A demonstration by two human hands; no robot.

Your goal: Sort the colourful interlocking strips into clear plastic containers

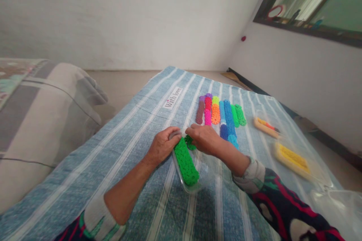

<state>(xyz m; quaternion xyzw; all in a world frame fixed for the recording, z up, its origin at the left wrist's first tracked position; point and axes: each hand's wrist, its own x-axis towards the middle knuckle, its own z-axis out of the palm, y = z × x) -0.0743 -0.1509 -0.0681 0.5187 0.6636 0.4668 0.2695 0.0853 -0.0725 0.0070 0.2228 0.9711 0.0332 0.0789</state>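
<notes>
Both hands meet over the blue-and-white striped bedspread. The left hand pinches the far rim of a clear plastic oblong tray, grip closed on its edge. Inside lies a row of bright green bobbly beads, running from the grip toward five o'clock. The right hand sits at three o'clock of the left, fingers curled shut around a small clump of green beads at the tray's far end. At one o'clock rests a row of multicoloured bead strips. Yellow-filled trays lie at three o'clock.
</notes>
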